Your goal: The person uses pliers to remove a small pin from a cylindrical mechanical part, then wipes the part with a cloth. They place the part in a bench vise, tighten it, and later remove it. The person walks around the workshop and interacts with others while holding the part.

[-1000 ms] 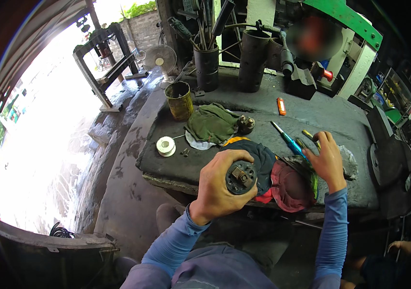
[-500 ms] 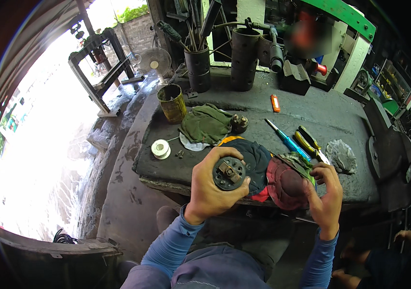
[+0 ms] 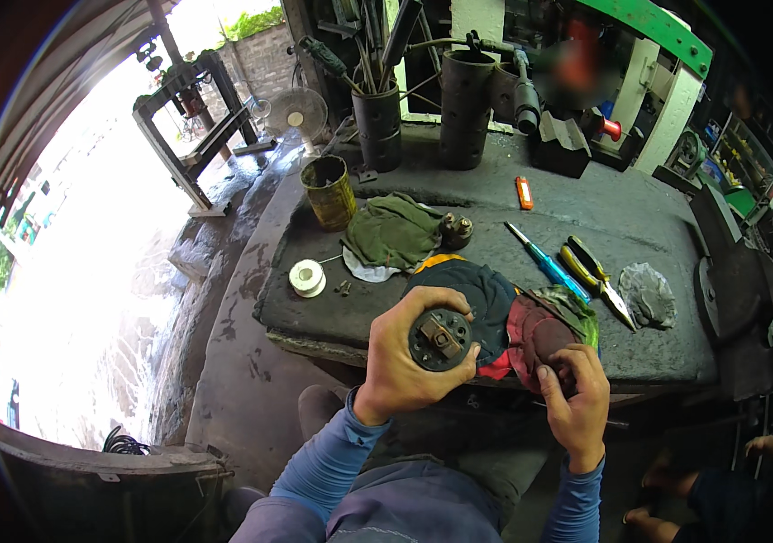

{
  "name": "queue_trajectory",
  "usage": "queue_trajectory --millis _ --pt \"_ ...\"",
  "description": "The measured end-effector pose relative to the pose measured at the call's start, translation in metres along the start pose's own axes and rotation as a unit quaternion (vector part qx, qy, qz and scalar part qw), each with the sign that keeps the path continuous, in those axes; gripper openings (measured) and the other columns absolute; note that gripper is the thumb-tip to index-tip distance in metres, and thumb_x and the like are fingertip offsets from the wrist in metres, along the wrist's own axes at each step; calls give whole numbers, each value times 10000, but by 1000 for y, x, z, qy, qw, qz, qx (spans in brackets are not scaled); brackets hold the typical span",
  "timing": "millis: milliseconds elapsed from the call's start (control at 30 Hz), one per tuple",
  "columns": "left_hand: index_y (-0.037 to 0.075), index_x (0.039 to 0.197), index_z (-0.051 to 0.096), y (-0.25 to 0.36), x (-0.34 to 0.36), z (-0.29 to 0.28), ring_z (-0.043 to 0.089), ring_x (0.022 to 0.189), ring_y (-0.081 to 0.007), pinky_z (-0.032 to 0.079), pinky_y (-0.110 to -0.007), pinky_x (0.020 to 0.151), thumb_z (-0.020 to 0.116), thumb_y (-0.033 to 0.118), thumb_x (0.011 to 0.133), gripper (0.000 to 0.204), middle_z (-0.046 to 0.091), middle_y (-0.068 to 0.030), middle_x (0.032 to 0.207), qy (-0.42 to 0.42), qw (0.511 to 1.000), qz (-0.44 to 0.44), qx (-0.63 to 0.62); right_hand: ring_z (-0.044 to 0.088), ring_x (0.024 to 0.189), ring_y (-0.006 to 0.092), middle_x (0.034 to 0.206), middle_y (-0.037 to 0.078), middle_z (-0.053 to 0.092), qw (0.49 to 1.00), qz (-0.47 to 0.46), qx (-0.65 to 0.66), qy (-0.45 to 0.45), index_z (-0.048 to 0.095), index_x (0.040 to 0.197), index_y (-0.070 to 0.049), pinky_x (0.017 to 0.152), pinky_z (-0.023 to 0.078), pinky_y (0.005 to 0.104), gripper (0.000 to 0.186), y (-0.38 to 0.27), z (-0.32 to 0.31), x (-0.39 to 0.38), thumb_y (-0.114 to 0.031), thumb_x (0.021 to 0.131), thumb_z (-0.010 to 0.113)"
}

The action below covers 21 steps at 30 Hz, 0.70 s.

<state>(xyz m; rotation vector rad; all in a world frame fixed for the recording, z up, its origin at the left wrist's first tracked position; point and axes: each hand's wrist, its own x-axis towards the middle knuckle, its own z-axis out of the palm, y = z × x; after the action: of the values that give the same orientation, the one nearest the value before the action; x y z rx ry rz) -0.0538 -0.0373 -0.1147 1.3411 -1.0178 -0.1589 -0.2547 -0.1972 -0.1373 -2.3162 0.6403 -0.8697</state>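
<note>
My left hand (image 3: 415,362) is closed round the rim of a round black part (image 3: 442,340) with a ring of holes and a square metal piece at its centre. It holds the part above the bench's front edge. To its right, my right hand (image 3: 578,403) has thumb and fingers drawn together over the near edge of a dark red cloth (image 3: 531,339); what the fingers grip, if anything, is hidden. Behind the black part lies a dark blue cloth (image 3: 474,299). Teal-handled pointed tool (image 3: 549,267) and yellow-black pliers (image 3: 596,279) lie beyond the right hand.
On the stone-topped bench (image 3: 486,201) are a white wire spool (image 3: 307,278), a rusty yellow can (image 3: 329,193), a green rag (image 3: 394,231), an orange cutter (image 3: 523,193) and a crumpled grey cloth (image 3: 647,297). Dark tool cylinders (image 3: 377,127) stand behind. Another person's limbs (image 3: 663,516) show lower right.
My right hand has moved down and left, from near the pliers to the dark red cloth's near edge, and its fingers have closed in. The left hand still holds the black part.
</note>
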Motion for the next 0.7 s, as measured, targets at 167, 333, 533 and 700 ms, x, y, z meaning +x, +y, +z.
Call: queue_trajectory --millis 167,333,533,700 --pt "1 1105 647 -10 -3 0 683 985 -151 542 -294 927 845 -41 705 448 697 -106 1054 3 997 57 53 637 880 308 1052 131 656 1000 -9 -26 -6 691 1018 -17 775 522 393 191 5 9 -5 -105 874 780" --pt "-2 1104 648 -7 -6 -6 691 975 -156 546 -287 913 852 -41 698 456 700 -107 1037 0 994 72 81 647 929 318 1077 135 646 1000 -3 -21 -4 688 1014 -13 804 528 398 189 7 12 -7 -106 875 777" --pt "19 1054 643 44 -13 -15 711 925 -184 579 -330 859 863 -50 672 447 702 -111 1026 -33 997 63 38 647 981 334 1085 142 642 999 19 -25 -13 684 1004 -12 849 522 408 184 7 13 -8 -116 879 772" --pt "27 1061 677 89 -8 -26 720 970 -312 563 -428 885 864 -22 678 430 708 -161 1037 -210 958 107 -164 635 968 333 1075 141 635 999 -2 -42 -14 678 996 -14 841 512 409 178 9 15 -7 -121 885 767"
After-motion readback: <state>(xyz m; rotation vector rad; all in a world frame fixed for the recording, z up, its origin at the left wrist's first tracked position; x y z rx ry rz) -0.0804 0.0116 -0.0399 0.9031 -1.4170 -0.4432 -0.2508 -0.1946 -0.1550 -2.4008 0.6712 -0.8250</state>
